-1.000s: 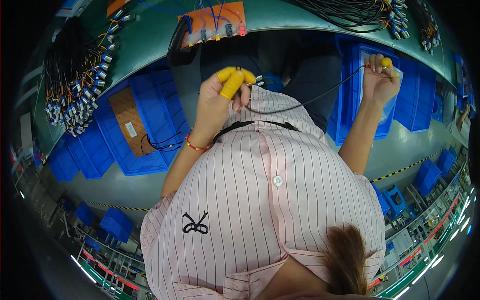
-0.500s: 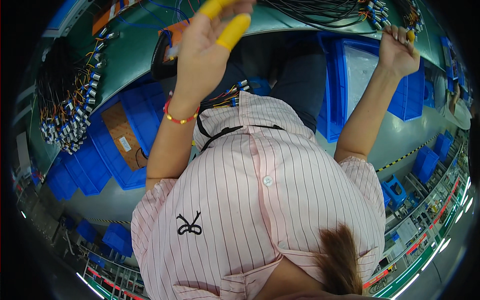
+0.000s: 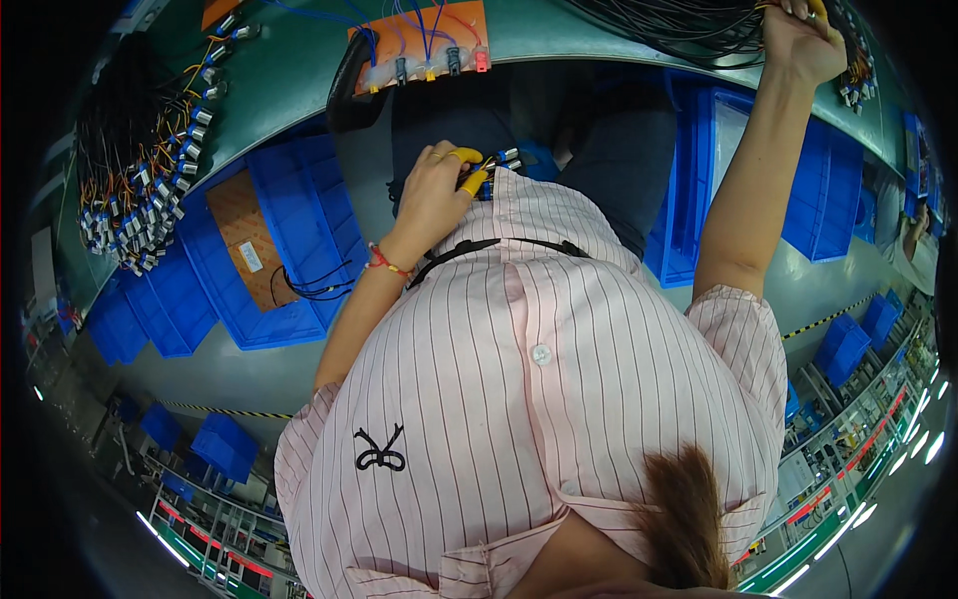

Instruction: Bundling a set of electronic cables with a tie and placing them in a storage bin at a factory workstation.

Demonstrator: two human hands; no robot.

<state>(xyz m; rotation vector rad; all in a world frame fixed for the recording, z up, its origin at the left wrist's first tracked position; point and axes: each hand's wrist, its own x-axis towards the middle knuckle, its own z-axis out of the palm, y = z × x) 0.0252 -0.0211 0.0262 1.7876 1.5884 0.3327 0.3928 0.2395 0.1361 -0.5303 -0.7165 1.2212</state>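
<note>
Near the shirt front, left hand (image 3: 434, 195) grips small connectors (image 3: 496, 165); right hand (image 3: 798, 40) clasps black cables (image 3: 689, 25) on the far surface (image 3: 559, 40)

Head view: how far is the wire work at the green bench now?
Looks done: a heap of wires with fitted connectors lies on the green bench. In hand: the left hand pinches connector ends close to the shirt, and the right hand reaches the black wire bundle. Left, probably: that bundle, which looks large.
</note>
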